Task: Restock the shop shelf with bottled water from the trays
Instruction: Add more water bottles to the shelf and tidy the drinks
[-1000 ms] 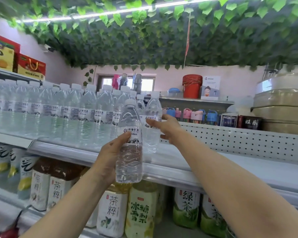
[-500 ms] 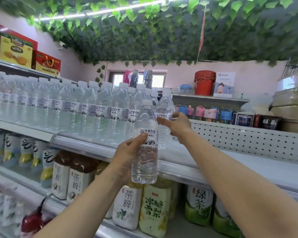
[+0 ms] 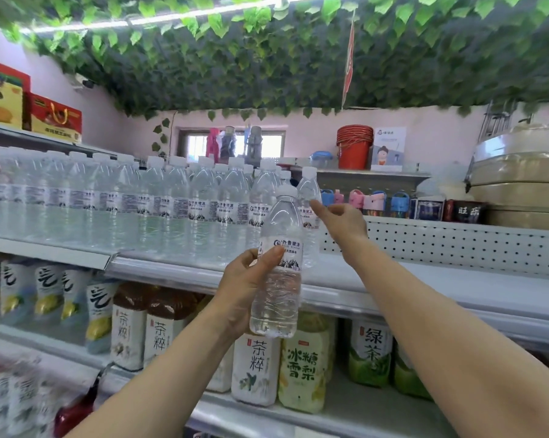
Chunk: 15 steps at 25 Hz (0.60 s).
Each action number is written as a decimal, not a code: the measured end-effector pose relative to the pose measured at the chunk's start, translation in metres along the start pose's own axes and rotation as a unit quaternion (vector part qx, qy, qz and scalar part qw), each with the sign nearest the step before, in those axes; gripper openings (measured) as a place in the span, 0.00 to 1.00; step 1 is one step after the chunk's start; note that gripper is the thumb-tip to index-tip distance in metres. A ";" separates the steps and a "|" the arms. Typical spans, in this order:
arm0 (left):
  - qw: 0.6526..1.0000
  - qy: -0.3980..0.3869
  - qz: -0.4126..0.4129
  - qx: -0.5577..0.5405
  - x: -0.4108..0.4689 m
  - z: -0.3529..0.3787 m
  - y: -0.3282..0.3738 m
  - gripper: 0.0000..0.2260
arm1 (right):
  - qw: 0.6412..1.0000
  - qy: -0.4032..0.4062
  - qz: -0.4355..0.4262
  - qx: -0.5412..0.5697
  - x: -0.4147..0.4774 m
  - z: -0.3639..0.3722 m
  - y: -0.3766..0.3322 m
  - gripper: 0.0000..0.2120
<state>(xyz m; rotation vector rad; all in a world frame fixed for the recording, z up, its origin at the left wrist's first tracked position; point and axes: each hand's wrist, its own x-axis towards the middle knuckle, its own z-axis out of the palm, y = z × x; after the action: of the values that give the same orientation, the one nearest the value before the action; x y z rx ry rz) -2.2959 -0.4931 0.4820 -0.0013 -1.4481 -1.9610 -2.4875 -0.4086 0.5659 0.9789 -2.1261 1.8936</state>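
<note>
My left hand grips a clear water bottle with a white cap and white label, held upright in front of the upper shelf's front edge. My right hand reaches over the white shelf with loosely curled fingers. Its fingertips are at the shoulder of the rightmost standing water bottle, and I cannot tell whether they touch it. A long row of the same water bottles fills the shelf to the left of that one.
Right of the last bottle the shelf is bare, backed by a white perforated panel. Tea and juice bottles fill the shelf below. Small coloured-lid bottles, a red bucket and stacked trays stand behind.
My right hand has let go of the rightmost bottle on the shelf and drawn back a little, with only the fingertips near it. My left hand still holds its bottle.
</note>
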 end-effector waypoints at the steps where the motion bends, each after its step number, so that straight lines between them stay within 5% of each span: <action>1: 1.000 0.000 0.003 0.010 0.001 -0.001 0.002 0.30 | 0.998 -0.035 -0.003 0.061 -0.011 -0.005 -0.008 0.33; 3: 1.000 -0.011 0.016 0.017 0.004 0.001 0.007 0.28 | 0.975 -0.160 0.002 0.153 -0.035 -0.014 -0.023 0.32; 6: 0.999 -0.028 0.035 0.026 0.010 0.008 0.013 0.22 | 0.953 -0.267 -0.020 0.138 -0.059 -0.024 -0.038 0.29; 9: 0.995 -0.050 0.055 0.074 0.013 0.016 0.018 0.21 | 0.958 -0.253 -0.035 0.133 -0.066 -0.033 -0.049 0.26; 12: 0.977 -0.034 0.112 0.176 0.020 0.018 0.027 0.32 | 0.964 -0.222 -0.038 0.141 -0.063 -0.043 -0.058 0.25; 15: 0.932 0.088 0.209 0.284 0.038 -0.004 0.020 0.41 | 0.977 -0.167 -0.044 0.125 -0.052 -0.052 -0.066 0.23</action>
<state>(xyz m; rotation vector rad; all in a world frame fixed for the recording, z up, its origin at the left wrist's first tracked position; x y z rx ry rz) -2.3127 -0.5186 0.5124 0.1124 -1.6807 -1.1318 -2.4276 -0.3406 0.6059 1.5126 -1.9915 2.1134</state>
